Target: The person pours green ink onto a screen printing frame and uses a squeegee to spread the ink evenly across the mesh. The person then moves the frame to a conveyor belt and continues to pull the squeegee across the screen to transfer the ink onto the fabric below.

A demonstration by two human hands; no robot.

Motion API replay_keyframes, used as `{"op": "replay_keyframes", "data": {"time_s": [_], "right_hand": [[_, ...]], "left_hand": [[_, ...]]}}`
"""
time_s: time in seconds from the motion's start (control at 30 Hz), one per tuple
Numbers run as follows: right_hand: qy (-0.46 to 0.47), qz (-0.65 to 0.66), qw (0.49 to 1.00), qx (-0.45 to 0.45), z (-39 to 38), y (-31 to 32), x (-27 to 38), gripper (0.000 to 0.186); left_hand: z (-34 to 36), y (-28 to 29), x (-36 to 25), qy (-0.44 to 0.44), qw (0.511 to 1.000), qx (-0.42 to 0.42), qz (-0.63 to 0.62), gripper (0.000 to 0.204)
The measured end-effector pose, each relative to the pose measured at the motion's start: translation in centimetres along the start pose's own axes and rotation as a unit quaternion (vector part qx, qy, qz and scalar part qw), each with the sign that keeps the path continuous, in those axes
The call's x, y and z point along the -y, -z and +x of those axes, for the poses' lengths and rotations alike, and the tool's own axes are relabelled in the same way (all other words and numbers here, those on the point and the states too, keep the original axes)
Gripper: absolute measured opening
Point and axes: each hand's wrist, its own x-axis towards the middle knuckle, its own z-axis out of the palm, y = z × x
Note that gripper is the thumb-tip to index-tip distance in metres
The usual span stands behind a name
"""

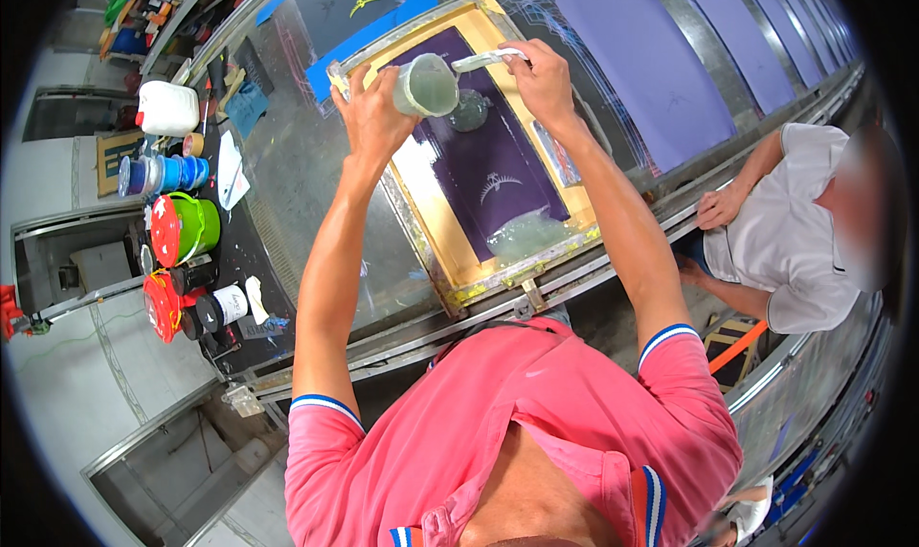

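Observation:
My left hand [371, 116] is closed round a translucent plastic cup [429, 86], tipped over a screen printing frame [448, 281]. Between the fingers of my right hand [544, 86] is a whitish, smeared spatula [479, 61], its far end close to the cup's rim. Under the cup, a blob of clear gel [469, 112] lies on the frame's dark purple mesh [512, 159]. A wider puddle of the same-looking gel [526, 233] spreads at the near end. Yellow borders surround the mesh, which bears a small pale wing-like design.
Purple cut panels [637, 68] line the long table to the right. A green bucket with a red lid [182, 229], blue tape rolls [163, 176] and a white jug [169, 108] stand at left. A person in a white shirt [790, 222] is at the right.

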Motion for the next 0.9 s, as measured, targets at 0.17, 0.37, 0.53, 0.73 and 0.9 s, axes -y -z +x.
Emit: {"op": "replay_keyframes", "data": {"time_s": [0.17, 0.37, 0.53, 0.73, 0.9], "right_hand": [[0.029, -0.031, 0.999, -0.010, -0.2, -0.3, 0.1, 0.016], [0.136, -0.121, 0.983, 0.015, -0.3, -1.5, 1.0, 0.015], [0.186, -0.205, 0.958, 0.077, -1.6, -1.2, 3.1, 0.016], [0.196, -0.216, 0.954, 0.074, -4.6, -1.5, 4.7, 0.017], [0.155, -0.224, 0.960, 0.067, -8.2, -2.5, 3.5, 0.012]], "left_hand": [[0.0, 0.0, 0.4, -0.004, 1.000, -0.009, 0.009, 0.077], [-0.2, -0.7, -0.2, 0.044, 0.998, -0.005, -0.041, 0.076], [-1.8, -3.1, -1.1, 0.140, 0.981, -0.054, -0.127, 0.077], [-3.1, -5.4, -1.8, 0.266, 0.950, -0.054, -0.154, 0.079], [-4.5, -4.7, -0.6, 0.345, 0.915, -0.083, -0.193, 0.072]]}}
